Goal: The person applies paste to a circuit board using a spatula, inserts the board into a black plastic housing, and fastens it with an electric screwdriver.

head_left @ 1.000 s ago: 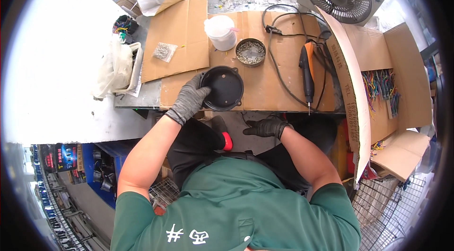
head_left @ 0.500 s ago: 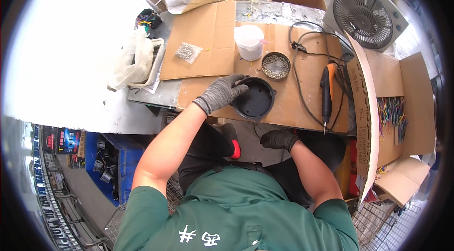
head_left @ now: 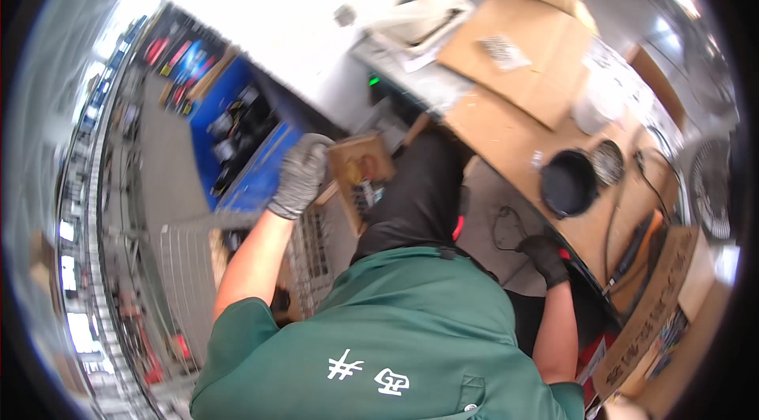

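Observation:
My left hand [head_left: 300, 175], in a grey striped glove, hovers beside the near edge of a blue bin [head_left: 273, 153] that contains dark parts [head_left: 239, 131]. Motion smears its fingers, so I cannot tell whether they grip anything. My right hand [head_left: 545, 259], in a darker glove, hangs low by the front edge of the workbench, close to a thin black cable [head_left: 506, 232]; its fingers are too blurred to read. On the bench's cardboard, apart from both hands, rests a round black housing [head_left: 568, 185]. A small dish of metal parts [head_left: 607, 162] touches its far side.
A small open cardboard box [head_left: 360, 155] stands between my left hand and my leg. On the bench are a white tub [head_left: 598, 104], a bag of small parts [head_left: 504, 51] and an orange-black power screwdriver [head_left: 635, 252]. A cardboard box [head_left: 644, 325] and a fan [head_left: 711, 187] stand right.
My view has turned left. My left hand has let go of the black housing and moved left to the blue bin. The housing remains on the bench; my right hand stays low.

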Motion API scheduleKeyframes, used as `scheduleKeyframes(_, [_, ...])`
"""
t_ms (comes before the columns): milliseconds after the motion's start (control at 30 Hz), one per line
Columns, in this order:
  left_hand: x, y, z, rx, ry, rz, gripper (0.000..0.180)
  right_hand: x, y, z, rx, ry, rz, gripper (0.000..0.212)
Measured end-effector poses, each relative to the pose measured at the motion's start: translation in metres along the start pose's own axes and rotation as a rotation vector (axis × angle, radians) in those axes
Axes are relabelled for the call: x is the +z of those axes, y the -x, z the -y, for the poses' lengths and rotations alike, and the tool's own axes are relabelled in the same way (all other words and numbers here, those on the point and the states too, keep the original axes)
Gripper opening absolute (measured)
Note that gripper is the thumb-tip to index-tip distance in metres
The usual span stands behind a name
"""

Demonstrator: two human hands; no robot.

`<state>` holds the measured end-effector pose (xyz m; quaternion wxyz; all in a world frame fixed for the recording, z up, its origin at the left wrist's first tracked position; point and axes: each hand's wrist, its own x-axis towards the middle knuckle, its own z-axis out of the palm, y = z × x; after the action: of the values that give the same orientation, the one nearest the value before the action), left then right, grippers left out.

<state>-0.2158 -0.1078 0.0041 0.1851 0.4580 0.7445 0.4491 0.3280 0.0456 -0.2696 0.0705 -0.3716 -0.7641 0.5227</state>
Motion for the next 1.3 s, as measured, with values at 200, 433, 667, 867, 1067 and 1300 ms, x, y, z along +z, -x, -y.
scheduleKeyframes(200, [-0.209,0.127,0.046,0.033,-0.341,-0.750,0.028,0.023,0.019,-0.029,0.421,-0.373,-0.173,0.023])
scheduleKeyframes(433, [-0.320,0.326,0.286,-0.532,-0.323,-1.130,0.059,0.026,0.014,0.059,0.338,0.042,-0.089,0.022])
scheduleKeyframes(667, [-0.226,0.461,0.428,-1.397,-0.504,-0.468,0.074,0.035,0.026,0.001,0.135,0.009,-0.234,0.024])
scheduleKeyframes(867, [-0.162,0.478,0.475,-1.609,-0.422,-0.444,0.103,0.033,0.041,0.105,0.281,-0.335,-0.174,0.031])
scheduleKeyframes(1067, [-0.177,0.463,0.513,-0.929,-0.827,0.126,0.063,0.052,0.045,0.216,0.542,-0.667,-0.400,0.057])
scheduleKeyframes(1300, [-0.160,0.406,0.470,-1.517,-0.644,0.122,0.078,0.018,0.057,0.142,0.496,-0.082,-0.441,0.046])
